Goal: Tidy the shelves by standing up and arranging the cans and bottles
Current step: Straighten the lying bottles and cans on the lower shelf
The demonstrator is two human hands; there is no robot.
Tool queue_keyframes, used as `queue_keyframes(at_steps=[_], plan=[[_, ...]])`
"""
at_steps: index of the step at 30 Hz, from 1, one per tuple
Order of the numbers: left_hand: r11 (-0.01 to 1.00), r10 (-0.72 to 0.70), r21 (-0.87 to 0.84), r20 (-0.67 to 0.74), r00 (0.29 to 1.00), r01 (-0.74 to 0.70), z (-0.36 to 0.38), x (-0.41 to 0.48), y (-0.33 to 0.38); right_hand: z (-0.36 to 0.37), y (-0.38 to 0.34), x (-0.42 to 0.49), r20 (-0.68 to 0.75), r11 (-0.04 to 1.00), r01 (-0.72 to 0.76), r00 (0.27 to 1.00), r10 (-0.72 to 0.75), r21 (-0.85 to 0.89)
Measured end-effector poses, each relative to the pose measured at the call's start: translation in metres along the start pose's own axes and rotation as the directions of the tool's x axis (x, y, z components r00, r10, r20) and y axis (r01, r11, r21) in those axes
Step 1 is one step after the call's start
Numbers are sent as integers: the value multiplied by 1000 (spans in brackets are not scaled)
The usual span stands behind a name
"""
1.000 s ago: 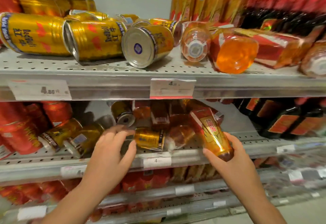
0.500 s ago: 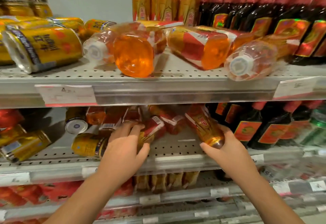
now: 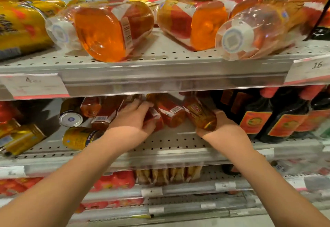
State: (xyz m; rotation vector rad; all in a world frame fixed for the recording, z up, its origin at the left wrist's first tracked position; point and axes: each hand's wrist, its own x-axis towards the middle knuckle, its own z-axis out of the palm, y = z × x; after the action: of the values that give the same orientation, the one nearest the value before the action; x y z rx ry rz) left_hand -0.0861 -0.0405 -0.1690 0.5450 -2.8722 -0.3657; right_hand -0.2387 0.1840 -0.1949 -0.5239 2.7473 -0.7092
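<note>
We've got our left hand (image 3: 133, 117) round a toppled red-label bottle (image 3: 157, 121), right hand (image 3: 223, 128) gripping a tilted amber bottle (image 3: 200, 114) by its base.

Amber bottle (image 3: 200, 115) in right hand (image 3: 223, 128) grip: golden-brown liquid, gold label with red square mark.
Red-labelled bottle (image 3: 157, 121) in left hand (image 3: 132, 117) grip: red wrap, white patch.
Between the grips: lying bottle (image 3: 171, 113), red label, white barcode strip.
Left of left grip: gold can (image 3: 78, 137) with dark blue band; can base (image 3: 70, 119) silver with blue dot.
Right of right grip: black bottles (image 3: 255, 119), orange-red labels, red caps.
Beneath both grips: shelf (image 3: 169, 142), pale grey, dotted with dark holes.
</note>
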Motion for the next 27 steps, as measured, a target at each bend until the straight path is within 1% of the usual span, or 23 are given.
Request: queue_keyframes(at_steps=[3,4,6,8,10,14,16,18,20,22,24,27], plan=[[986,37,-162,50,998,-28,-4,34,5,8,0,4,-36,999,26,999,-25,23],[984,57,-173,60,997,-46,-4,47,6,10,2,5,-46,999,30,999,-28,34],[989,108,-115,96,989,-97,-4,71,8,15,9,7,-63,997,32,998,-28,68],[989,144,-54,188,972,-136,-3,88,9,18,15,7,-86,995,38,996,-30,95],[985,169,-28,274,947,-168,-1,97,3,19,20,5,-104,994,43,994,-33,96],[978,201,-127,325,924,-168,-5,110,-14,19,25,4,-110,995,45,993,-34,95],[976,207,-145,374,904,-164,-6,121,-22,19,25,7,-115,996,39,993,-30,80],[973,211,-182,460,862,-141,-6,131,-26,21,23,9,-134,996,55,990,-45,75],[969,231,-194,516,825,-150,-5,141,-29,23,22,11,-155,996,74,986,-65,57],[971,233,-170,539,809,-167,-6,147,-28,26,23,13,-176,996,88,981,-83,20],[972,234,-146,544,806,-183,-3,153,-28,29,25,14,-227,996,88,971,-79,28],[962,255,-220,503,826,-163,1,152,-23,35,29,14,-305,982,112,950,-62,149]])
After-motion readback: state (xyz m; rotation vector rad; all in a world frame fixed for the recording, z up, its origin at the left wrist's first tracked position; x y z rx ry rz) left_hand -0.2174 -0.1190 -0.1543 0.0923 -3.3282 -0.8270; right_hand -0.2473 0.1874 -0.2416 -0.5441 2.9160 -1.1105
